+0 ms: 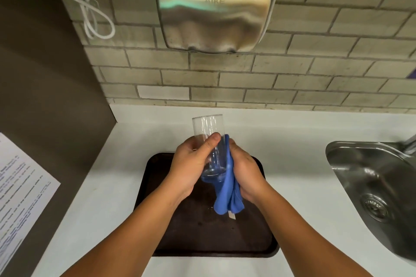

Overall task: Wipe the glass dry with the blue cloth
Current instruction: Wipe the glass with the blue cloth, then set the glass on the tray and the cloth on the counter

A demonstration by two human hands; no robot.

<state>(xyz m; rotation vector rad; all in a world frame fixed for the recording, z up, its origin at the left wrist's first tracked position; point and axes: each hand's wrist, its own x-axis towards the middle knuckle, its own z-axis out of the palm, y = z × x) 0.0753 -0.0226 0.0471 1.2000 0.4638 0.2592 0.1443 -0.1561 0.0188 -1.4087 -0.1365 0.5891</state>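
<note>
A tall clear glass (208,128) is held upright above a dark tray (254,238), its open rim pointing away from me. My left hand (191,164) grips its lower half, thumb across the front. My right hand (245,175) holds the blue cloth (227,195) and presses it against the glass's right side and base. The cloth's loose end hangs down over the tray, with a small white tag at its tip.
The tray lies on a white counter (101,198). A steel sink (369,186) is set in at the right. A steel hand dryer (213,11) hangs on the tiled wall ahead. A printed sheet (20,193) is fixed to the brown panel at left.
</note>
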